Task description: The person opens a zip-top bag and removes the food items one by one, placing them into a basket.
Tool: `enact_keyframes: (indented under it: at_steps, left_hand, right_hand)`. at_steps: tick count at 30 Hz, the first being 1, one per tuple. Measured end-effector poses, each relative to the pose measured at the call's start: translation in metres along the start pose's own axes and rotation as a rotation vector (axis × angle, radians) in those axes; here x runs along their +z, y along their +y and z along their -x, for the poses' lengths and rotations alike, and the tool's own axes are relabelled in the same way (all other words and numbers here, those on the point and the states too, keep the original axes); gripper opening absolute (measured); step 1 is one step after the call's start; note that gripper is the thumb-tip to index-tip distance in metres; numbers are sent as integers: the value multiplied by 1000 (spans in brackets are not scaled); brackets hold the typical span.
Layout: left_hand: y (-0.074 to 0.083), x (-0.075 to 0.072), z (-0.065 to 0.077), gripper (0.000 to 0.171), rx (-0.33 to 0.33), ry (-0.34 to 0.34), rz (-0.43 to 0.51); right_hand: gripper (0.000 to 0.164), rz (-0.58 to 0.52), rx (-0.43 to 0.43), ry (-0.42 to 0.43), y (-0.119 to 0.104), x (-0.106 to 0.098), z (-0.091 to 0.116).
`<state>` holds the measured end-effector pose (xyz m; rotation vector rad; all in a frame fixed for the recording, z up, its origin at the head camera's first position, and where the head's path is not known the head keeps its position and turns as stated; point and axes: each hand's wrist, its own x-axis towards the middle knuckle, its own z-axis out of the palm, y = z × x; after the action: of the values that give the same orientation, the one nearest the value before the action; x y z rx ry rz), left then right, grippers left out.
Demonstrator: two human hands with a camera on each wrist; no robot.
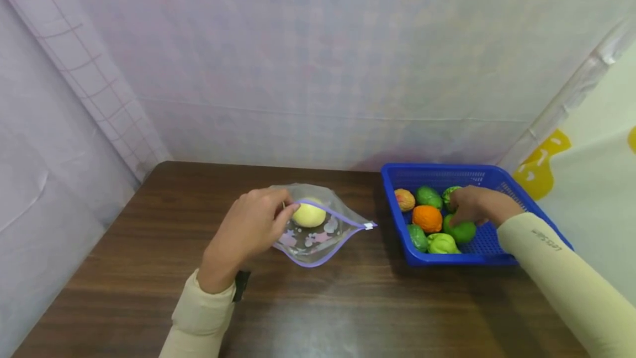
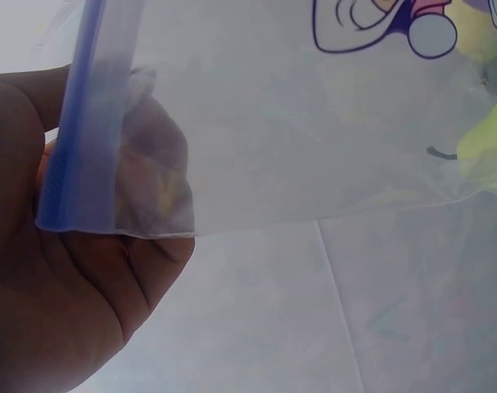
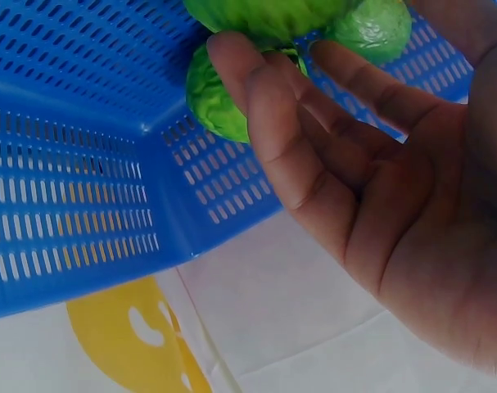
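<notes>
On the dark brown wooden worktop lies a clear plastic zip bag with a purple seal strip and cartoon print, its mouth held open. The left hand pinches the bag's rim at the near left edge of the opening, so this grip is closed on the bag; the left wrist view shows the thumb and fingers clamped on the plastic just beside the blue-purple seal strip. Inside the bag, toward its far side, sits a pale yellow round fruit.

To the right of the bag, a little apart from it, stands a blue perforated plastic basket. The right hand reaches down into it, fingers loosely extended rather than wrapped, their tips touching a smooth green fruit near the basket's middle. In the right wrist view the fingers lie against green fruit by the basket wall without enclosing it.

Other pieces in the basket: an orange fruit, a tan-and-pink peach-like fruit, a dark green fruit, and a wrinkled light green fruit at the near edge.
</notes>
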<state>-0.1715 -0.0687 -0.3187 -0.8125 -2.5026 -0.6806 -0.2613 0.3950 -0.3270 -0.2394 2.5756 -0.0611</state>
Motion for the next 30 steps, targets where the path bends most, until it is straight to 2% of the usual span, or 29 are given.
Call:
enact_keyframes:
  at_steps: [6, 11, 14, 21, 25, 30]
  left_hand:
    - [0, 0, 0, 12, -5, 1, -4]
    - [2, 0, -1, 12, -1, 5, 1]
    - [2, 1, -1, 11, 6, 10, 4]
    - [2, 0, -1, 11, 8, 28, -5]
    - [1, -1, 1, 11, 9, 34, -10]
    - [2, -2, 1, 12, 15, 29, -3]
  right_hand:
    - [69, 49, -11, 27, -9, -14, 7]
    - [66, 212, -73, 146, -34, -29, 23]
    - [61, 264, -115, 250, -59, -36, 44]
    - [52, 232, -289, 490, -143, -48, 119]
    - [49, 216, -390, 628, -182, -42, 151]
    - [50, 129, -497, 743, -208, -20, 168]
